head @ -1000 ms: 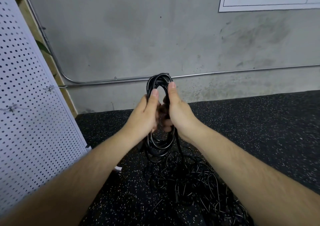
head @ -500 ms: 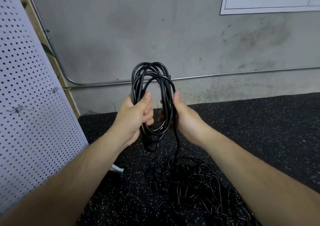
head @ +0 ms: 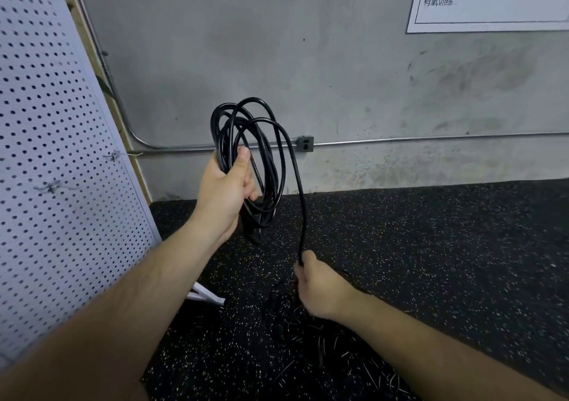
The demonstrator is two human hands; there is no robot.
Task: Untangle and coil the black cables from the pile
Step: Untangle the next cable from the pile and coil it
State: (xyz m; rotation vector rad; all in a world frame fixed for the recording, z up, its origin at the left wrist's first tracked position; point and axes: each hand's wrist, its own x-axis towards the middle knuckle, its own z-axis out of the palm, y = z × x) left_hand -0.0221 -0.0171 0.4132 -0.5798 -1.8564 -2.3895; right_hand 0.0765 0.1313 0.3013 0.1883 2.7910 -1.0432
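Left arm reaches forward and up, forearm angled toward the wall [head: 308, 62]. Left hand [head: 226, 185] is raised at mid-frame, fingers curled round one side of the coil [head: 219, 142], thumb pressed up along the strands. The coil is several loose black loops held upright in the air, well above the floor [head: 446, 246]; its bottom hangs below the left hand.

Right arm comes in from the lower right, lower than the left. Right hand [head: 320, 286] is fisted, thumb on top, gripping a single strand [head: 300, 191]. That strand arcs over from the top of the coil and drops nearly straight down into the right fist, looking fairly taut.

The pile [head: 286, 308] of thin black cables lies on the floor under and beyond the right hand. Black on black speckled rubber, so its edges are hard to make out; the strand probably carries on into it, but the hand hides that.

Pegboard [head: 55, 154] leans at the left, its white foot [head: 206, 296] on the floor beside the left forearm. A conduit [head: 400, 142] with an outlet box [head: 304, 144] runs along the wall behind the coil. A sign [head: 492, 3] is at top right.
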